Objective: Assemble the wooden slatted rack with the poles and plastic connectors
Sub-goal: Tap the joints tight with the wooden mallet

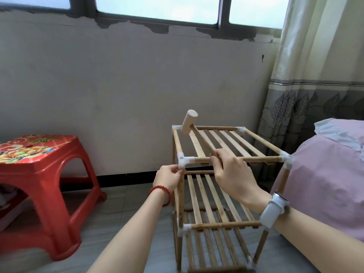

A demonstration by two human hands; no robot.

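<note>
Wooden mallet (189, 121) is being gripped by its handle in the right hand (231, 170), its head resting at the far-left corner connector (175, 127), apparently to tap the joint home. Left hand (169, 177) is pinching the near-left plastic connector (183, 160), likely steadying the three-tiered slatted rack (226, 146), which is standing on the floor between a red stool (39, 174) and a bed (325, 174)

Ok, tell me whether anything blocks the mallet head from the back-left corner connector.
Nothing visible does. The mallet head hangs right over the back-left connector, with the right hand gripping its handle; the left hand is at the front-left connector.
</note>
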